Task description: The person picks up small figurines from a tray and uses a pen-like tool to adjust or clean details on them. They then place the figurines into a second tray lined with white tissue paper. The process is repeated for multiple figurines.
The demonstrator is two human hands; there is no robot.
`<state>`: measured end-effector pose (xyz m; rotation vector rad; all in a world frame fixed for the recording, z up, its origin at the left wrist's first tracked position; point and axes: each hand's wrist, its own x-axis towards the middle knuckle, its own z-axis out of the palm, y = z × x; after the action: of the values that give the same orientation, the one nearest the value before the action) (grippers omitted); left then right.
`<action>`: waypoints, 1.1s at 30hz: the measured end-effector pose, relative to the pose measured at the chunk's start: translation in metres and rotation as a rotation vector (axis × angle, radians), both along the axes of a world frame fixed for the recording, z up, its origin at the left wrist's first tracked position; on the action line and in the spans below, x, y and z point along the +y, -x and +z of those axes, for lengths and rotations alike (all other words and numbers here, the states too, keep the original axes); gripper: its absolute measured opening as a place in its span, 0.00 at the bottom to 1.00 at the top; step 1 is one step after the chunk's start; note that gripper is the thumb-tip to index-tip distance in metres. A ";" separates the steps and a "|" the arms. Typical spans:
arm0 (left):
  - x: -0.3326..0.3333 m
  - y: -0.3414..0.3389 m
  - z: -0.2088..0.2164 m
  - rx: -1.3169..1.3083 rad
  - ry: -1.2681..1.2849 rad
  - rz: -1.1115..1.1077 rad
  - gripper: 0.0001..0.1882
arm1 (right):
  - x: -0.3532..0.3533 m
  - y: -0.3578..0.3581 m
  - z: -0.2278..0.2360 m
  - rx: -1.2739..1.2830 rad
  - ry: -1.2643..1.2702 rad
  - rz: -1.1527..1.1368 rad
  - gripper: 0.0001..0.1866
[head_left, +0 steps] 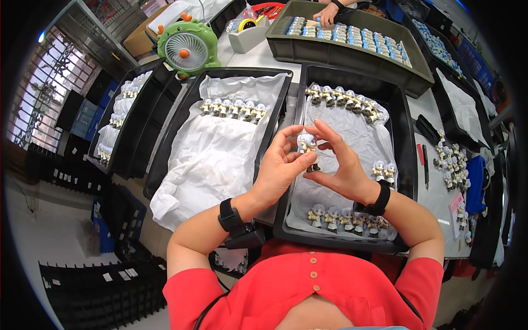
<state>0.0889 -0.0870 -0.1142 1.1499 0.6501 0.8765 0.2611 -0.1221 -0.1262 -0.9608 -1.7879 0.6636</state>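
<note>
A small figurine (306, 144) with pale blue-white hair and a dark base is held upright between my hands. My left hand (278, 168) pinches it from the left with thumb and fingers. The fingers of my right hand (345, 168) curve round its other side, forefinger near the head and thumb near the base. Both hands are above a black tray (408, 146) lined with white paper. Inside stand a far row of similar figurines (347, 100), a pair (384, 170) beside my right wrist, and a near row (345, 219).
Left of it lies another paper-lined black tray (155, 179) with one figurine row (234, 109). A green fan (187, 49) stands behind. Farther back, a person's hand (328, 15) reaches into a grey-green bin (352, 56). Loose figurines (452, 165) and pens (425, 168) lie at right.
</note>
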 end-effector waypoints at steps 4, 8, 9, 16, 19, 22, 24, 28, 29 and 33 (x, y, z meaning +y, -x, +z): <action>0.001 0.004 0.003 -0.081 0.053 -0.070 0.27 | 0.000 0.001 0.008 0.029 -0.032 -0.054 0.52; 0.001 0.005 0.005 -0.107 0.054 -0.088 0.25 | 0.001 -0.001 0.006 0.022 -0.005 -0.081 0.52; 0.001 0.005 0.004 -0.113 0.050 -0.086 0.25 | 0.001 -0.002 0.004 0.022 0.003 -0.081 0.52; 0.006 0.006 -0.001 -0.154 0.135 -0.100 0.26 | 0.002 -0.003 0.005 0.033 0.033 -0.096 0.51; 0.007 0.007 -0.001 -0.173 0.176 -0.132 0.27 | 0.003 -0.004 0.003 0.035 0.023 -0.108 0.50; 0.007 0.006 -0.001 -0.165 0.171 -0.125 0.27 | 0.002 -0.004 0.004 0.040 0.039 -0.102 0.50; 0.006 0.006 -0.001 -0.162 0.172 -0.116 0.26 | 0.002 -0.004 0.005 0.039 0.039 -0.102 0.49; 0.005 0.007 -0.003 -0.127 0.170 -0.106 0.23 | 0.001 -0.003 0.005 0.007 0.009 -0.116 0.49; 0.005 0.006 -0.002 -0.108 0.175 -0.103 0.22 | 0.001 -0.003 0.005 -0.020 -0.048 -0.113 0.49; 0.002 0.003 -0.001 -0.065 0.137 -0.131 0.21 | 0.001 0.001 0.006 -0.134 -0.274 -0.064 0.48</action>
<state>0.0861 -0.0849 -0.1150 1.0252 0.5662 0.7432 0.2603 -0.1209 -0.1203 -0.8867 -1.8985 0.3084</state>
